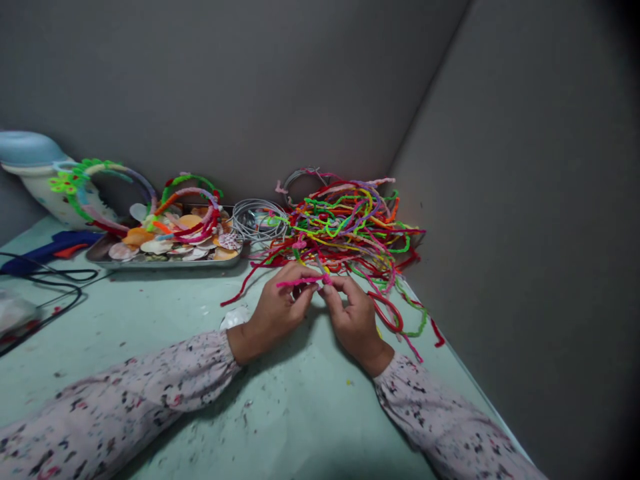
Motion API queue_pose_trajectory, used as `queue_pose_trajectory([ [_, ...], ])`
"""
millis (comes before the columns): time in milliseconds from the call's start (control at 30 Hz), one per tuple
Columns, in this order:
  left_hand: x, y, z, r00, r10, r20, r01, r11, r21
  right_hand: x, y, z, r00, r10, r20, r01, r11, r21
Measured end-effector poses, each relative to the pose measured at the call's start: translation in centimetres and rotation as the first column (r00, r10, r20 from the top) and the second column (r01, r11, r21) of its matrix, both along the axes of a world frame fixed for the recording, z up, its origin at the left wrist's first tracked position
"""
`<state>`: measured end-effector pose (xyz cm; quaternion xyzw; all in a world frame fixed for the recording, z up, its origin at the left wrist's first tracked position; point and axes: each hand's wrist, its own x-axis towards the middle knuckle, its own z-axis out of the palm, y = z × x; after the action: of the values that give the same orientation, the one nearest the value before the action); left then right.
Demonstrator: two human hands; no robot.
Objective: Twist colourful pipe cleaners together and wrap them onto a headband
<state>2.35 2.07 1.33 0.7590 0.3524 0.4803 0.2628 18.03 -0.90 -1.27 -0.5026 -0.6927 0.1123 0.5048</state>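
Pink strand (296, 283) between fingertips (329, 291) (pinched, it seems).

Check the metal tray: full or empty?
Mostly full: shells cover most of the metal tray, though some bare metal shows at its left end.

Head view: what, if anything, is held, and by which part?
A pink fuzzy strand: the right hand pinches it at its bunched end; the left hand touches it alongside, its exact grip unclear.
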Motion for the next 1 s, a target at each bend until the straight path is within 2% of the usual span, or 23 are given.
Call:
queue_pose_trajectory([
  [133,-0.1,0.6,0.1,0.996,-0.021,0.082,0.035,0.982,-0.185,0.1,0.0,0.0,1.0,0.025,-0.009,-0.025,1.0,-0.005],
  [233,-0.3,0.8,0.3,0.983,-0.101,0.154,0.144,0.941,-0.306,0.1,-0.1,0.1,0.999,0.053,0.011,-0.053,0.999,-0.01],
  [400,-0.5,0.8,0.8,0.923,-0.235,0.304,0.35,0.841,-0.412,0.1,-0.2,0.1,0.998,0.063,-0.001,-0.063,0.998,-0.015],
  [600,-0.1,1.1,0.1,0.868,-0.217,0.446,0.456,0.704,-0.544,0.2,-0.2,-0.2,0.997,0.078,-0.023,-0.078,0.997,-0.023],
  [667,0.0,1.2,-0.2,0.856,-0.212,0.472,0.477,0.675,-0.563,0.2,-0.2,-0.2,0.996,0.085,-0.036,-0.087,0.996,-0.033],
  [867,-0.1,1.3,-0.6,0.849,-0.196,0.49,0.491,0.636,-0.596,0.1,-0.4,0.0,0.995,0.087,-0.046,-0.089,0.995,-0.039],
  [1000,0.0,1.1,-0.2,0.851,-0.173,0.496,0.477,0.65,-0.591,0.0,-0.4,0.0,0.997,0.072,-0.033,-0.073,0.997,-0.029],
])
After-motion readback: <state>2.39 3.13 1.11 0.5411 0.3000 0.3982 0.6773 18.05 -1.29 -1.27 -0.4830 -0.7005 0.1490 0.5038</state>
